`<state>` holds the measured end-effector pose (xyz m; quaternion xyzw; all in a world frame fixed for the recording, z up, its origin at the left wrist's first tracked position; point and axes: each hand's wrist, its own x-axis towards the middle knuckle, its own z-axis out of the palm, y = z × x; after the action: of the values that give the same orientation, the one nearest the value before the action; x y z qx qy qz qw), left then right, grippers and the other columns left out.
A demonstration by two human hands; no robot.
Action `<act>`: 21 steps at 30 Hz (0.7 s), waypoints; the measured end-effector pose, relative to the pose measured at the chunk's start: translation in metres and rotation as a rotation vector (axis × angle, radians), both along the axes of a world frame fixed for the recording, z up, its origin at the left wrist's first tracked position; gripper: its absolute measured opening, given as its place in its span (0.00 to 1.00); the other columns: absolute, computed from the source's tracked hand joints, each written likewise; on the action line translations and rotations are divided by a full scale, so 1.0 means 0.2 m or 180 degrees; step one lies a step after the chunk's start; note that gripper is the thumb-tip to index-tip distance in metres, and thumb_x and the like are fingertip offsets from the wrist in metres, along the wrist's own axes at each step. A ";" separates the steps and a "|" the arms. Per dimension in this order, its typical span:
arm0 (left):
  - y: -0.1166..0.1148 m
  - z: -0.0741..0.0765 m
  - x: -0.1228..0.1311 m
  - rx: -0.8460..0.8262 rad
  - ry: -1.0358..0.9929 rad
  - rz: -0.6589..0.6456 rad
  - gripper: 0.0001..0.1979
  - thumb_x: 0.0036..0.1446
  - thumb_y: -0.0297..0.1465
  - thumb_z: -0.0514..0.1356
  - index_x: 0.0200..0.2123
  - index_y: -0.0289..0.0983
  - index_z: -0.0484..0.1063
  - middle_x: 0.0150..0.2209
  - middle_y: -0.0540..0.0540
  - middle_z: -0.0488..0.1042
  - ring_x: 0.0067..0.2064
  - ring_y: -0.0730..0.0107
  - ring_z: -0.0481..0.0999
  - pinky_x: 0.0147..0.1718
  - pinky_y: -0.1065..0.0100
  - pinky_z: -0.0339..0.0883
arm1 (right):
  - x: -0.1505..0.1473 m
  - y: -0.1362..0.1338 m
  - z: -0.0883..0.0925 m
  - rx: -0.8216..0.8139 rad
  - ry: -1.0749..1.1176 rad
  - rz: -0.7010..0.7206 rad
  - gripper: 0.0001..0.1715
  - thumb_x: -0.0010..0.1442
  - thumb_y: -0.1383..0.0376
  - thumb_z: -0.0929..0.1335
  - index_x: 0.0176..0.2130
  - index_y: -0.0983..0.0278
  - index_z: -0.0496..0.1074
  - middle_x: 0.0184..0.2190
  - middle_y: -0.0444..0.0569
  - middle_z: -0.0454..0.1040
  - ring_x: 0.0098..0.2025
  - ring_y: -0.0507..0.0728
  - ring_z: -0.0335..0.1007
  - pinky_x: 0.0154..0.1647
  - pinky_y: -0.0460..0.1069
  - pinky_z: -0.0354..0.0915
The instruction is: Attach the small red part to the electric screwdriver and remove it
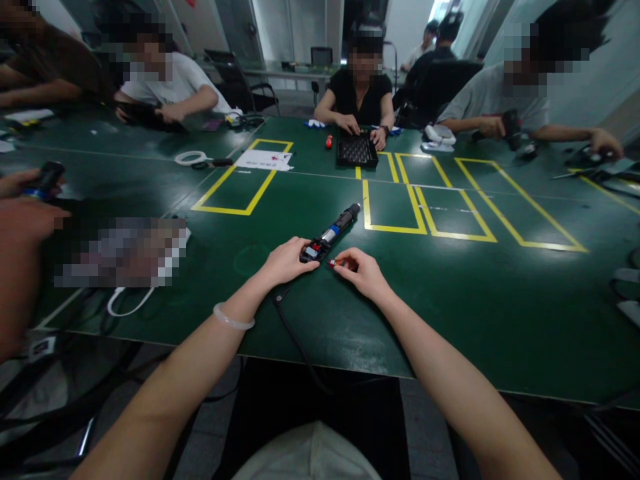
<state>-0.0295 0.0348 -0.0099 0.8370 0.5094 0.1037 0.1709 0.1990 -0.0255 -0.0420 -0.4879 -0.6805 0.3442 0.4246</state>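
On the green table lies what looks like an opened electric screwdriver (332, 233), its inner parts exposed: a silver-and-blue cylinder and red and pale pieces near the rear. Its dark tip points away to the upper right. My left hand (289, 262) grips the rear end, thumb along the near side; a pale bangle (233, 319) circles that wrist. Just right of the rear end, my right hand (364, 272) pinches a small red-and-white part (333, 263) between thumb and fingers, apart from the tool. The part's exact kind is too small to tell.
A black cord (295, 323) runs from near my left hand over the table's front edge. Yellow tape rectangles (395, 231) mark the table. Across from me a person works over a black tray (356, 151). Another person's hand (25, 233) reaches in at left. Scissors (193, 159) lie beyond.
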 end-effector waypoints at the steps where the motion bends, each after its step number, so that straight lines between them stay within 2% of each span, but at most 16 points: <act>1: -0.01 0.00 0.01 -0.0009 -0.0012 -0.0035 0.32 0.55 0.48 0.62 0.59 0.37 0.69 0.51 0.40 0.73 0.50 0.53 0.75 0.45 0.61 0.67 | 0.00 0.00 0.00 0.0032 -0.0037 -0.0020 0.09 0.58 0.62 0.71 0.38 0.63 0.72 0.31 0.43 0.71 0.29 0.52 0.64 0.33 0.48 0.62; 8: -0.03 0.02 0.02 -0.0079 -0.0039 -0.0117 0.32 0.55 0.46 0.63 0.58 0.36 0.69 0.49 0.40 0.73 0.49 0.53 0.75 0.43 0.62 0.67 | 0.01 0.00 0.02 0.0362 -0.0390 -0.0125 0.06 0.58 0.66 0.72 0.38 0.63 0.72 0.33 0.45 0.70 0.32 0.53 0.66 0.36 0.48 0.62; 21: -0.06 0.03 0.05 -0.0086 -0.0175 -0.0374 0.30 0.54 0.45 0.63 0.57 0.38 0.69 0.50 0.40 0.73 0.50 0.52 0.75 0.45 0.60 0.68 | -0.03 0.00 0.01 0.0458 -0.0974 -0.0299 0.05 0.60 0.67 0.70 0.39 0.61 0.71 0.36 0.46 0.72 0.33 0.55 0.67 0.36 0.49 0.62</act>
<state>-0.0194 0.0220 -0.0040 0.8599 0.4558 0.1096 0.2019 0.1931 -0.0260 -0.0399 -0.5342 -0.7366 0.1961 0.3655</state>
